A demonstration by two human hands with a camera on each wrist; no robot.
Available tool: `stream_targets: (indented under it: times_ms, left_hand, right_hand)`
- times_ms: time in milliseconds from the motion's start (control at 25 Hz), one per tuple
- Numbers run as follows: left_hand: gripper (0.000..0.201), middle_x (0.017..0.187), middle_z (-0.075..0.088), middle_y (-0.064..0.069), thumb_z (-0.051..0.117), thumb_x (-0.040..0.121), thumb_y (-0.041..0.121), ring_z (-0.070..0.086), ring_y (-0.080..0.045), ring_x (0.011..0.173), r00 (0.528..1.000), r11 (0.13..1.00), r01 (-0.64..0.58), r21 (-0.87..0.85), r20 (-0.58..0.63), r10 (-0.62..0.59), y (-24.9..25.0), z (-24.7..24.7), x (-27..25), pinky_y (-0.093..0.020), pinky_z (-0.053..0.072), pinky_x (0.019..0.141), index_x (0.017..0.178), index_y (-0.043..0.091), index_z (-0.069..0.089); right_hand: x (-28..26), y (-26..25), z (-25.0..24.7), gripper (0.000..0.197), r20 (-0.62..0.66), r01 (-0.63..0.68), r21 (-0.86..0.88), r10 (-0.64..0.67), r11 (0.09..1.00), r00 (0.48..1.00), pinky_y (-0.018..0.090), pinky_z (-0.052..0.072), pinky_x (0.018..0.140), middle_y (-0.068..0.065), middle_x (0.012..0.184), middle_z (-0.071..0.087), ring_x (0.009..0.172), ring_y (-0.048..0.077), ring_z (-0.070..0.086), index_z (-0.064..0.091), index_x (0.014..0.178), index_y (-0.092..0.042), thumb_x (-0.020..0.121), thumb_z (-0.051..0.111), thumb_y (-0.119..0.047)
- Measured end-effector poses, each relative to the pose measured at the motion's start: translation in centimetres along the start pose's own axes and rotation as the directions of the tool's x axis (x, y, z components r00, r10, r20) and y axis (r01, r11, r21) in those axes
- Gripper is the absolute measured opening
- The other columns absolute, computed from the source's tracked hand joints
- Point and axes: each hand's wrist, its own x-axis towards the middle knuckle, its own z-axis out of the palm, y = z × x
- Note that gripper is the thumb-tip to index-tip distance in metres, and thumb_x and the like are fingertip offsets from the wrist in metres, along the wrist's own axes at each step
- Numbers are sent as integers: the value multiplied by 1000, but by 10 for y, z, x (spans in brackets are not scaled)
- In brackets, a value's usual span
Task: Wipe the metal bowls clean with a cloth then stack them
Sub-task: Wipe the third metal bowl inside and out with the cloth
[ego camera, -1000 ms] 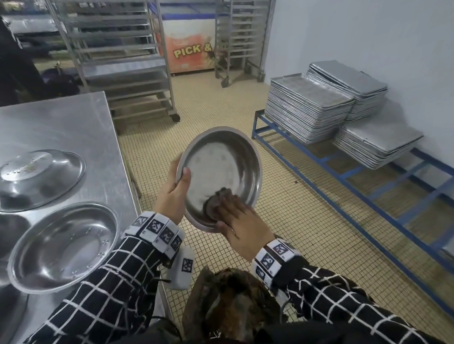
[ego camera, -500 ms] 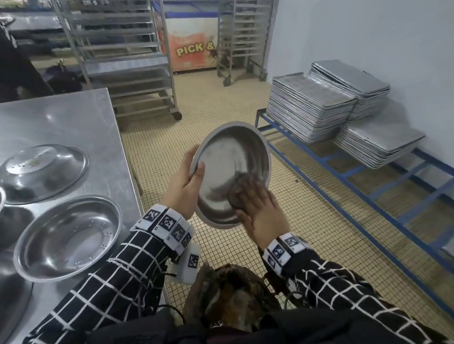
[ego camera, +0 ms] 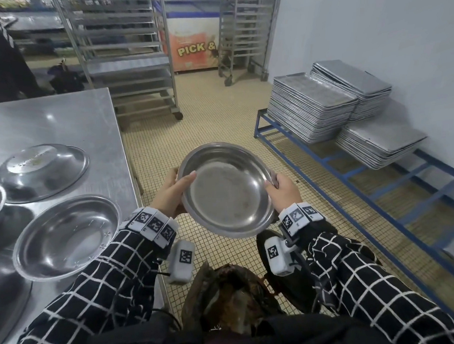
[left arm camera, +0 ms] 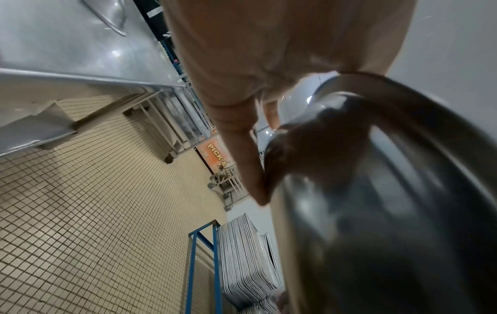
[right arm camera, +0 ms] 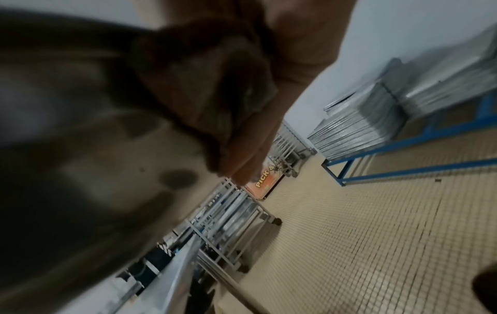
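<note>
Both hands held the bowl (ego camera: 228,188) over the floor, right of the table (ego camera: 62,119). Left hand (ego camera: 169,197): thumb over the rim, fingers beneath. Right hand (ego camera: 282,192) gripped the opposite rim, cloth (right arm camera: 204,85) bunched under its fingers. Bowl empty.

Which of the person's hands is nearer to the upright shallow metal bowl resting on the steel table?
Left. The left hand grips the held round metal bowl's left rim, just right of the upright shallow metal bowl; the right hand grips the far rim.
</note>
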Motion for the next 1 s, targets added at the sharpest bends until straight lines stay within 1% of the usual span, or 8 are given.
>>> stream_targets:
  times_ms: [200,360,520,640,720,840,920,1000]
  left_hand:
    - [69,113,60,-7,70,79,26,68,-26,93,996,995,-84,57,-13,85,-15,14,-9,-42,57,79,135,30,30]
    - [37,107,60,-8,59,88,19,63,-26,96,988,999,-43,-15,-147,40,-19,19,-7,-41,53,87,122,17,45]
    - [36,103,58,1,46,95,15,59,-17,96,951,990,-135,34,-276,139,-13,2,5,-25,49,74,131,18,41]
    - [50,119,58,-1,45,98,25,57,-20,107,942,985,-145,97,-290,168,-12,-4,8,-36,47,94,145,18,30]
    - [51,123,55,1,40,100,34,54,-16,111,945,978,-163,129,-263,192,-11,-2,5,-29,43,98,147,19,28]
    - [43,112,55,10,33,101,38,52,-4,105,940,958,-244,150,-206,271,-3,6,-1,-3,37,77,138,19,40]
    - [43,119,54,11,33,101,36,49,-2,108,935,948,-271,166,-189,300,3,3,-1,0,34,77,141,20,38]
    - [49,130,51,7,34,100,38,48,-8,118,924,938,-293,186,-199,328,2,-7,2,-6,36,86,145,20,33]
  right_hand:
    - [-16,-12,23,11,-72,-94,245,115,965,991,29,56,64,3,98,60,80,16,63,47,109,-15,99,46,-20]
    - [-31,-19,30,19,-73,-43,346,72,937,995,21,46,62,-3,94,59,81,9,59,47,111,-16,101,40,-30]
    - [-39,-15,27,20,-57,-88,312,111,946,992,18,44,59,-1,97,60,79,7,59,50,107,-18,102,35,-30]
    - [-47,-24,35,18,-41,109,150,-104,983,994,15,44,63,-6,98,58,80,3,57,52,110,-22,101,37,-29]
    - [-57,-33,54,22,144,352,-49,-343,935,928,20,46,81,-6,110,57,95,6,54,50,116,-25,100,37,-34]
    - [-71,-28,85,55,515,682,-282,-494,675,701,42,26,114,-6,147,38,138,17,29,32,144,-27,98,18,-55]
    - [-67,-18,85,67,572,719,-354,-469,598,672,43,17,118,-9,157,19,146,16,12,15,151,-30,93,3,-62]
    - [-55,-9,72,69,553,727,-486,-473,485,685,42,16,118,-10,158,17,147,16,9,17,150,-33,91,-3,-62]
